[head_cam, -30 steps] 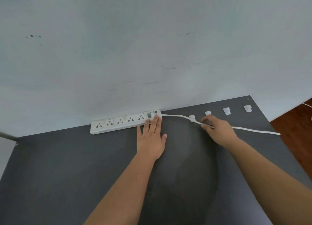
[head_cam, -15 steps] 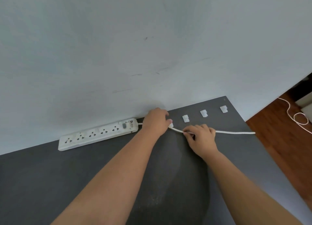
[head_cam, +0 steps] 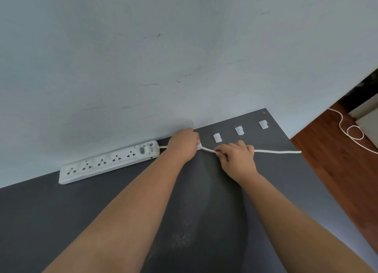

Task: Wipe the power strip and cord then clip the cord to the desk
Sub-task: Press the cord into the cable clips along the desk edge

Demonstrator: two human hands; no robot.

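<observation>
A white power strip (head_cam: 109,162) lies along the wall on the dark grey desk (head_cam: 61,221). Its white cord (head_cam: 278,151) runs right to the desk's edge. My left hand (head_cam: 184,144) covers the first cable clip just right of the strip, fingers closed on the clip and the cord there. My right hand (head_cam: 237,158) pinches the cord a little further right. Three more white clips stand in a row near the wall: one (head_cam: 217,137), a second (head_cam: 239,130), a third (head_cam: 263,124). The cord passes in front of them, not through them.
A pale wall (head_cam: 184,57) rises directly behind the strip. The desk's right edge drops to a wooden floor (head_cam: 337,160), where a loose white cable (head_cam: 351,133) lies coiled. Dust specks mark the desk near my forearms.
My left hand left the strip's switch end and moved right onto the first clip. My right hand shifted left along the cord. The view swung right.
</observation>
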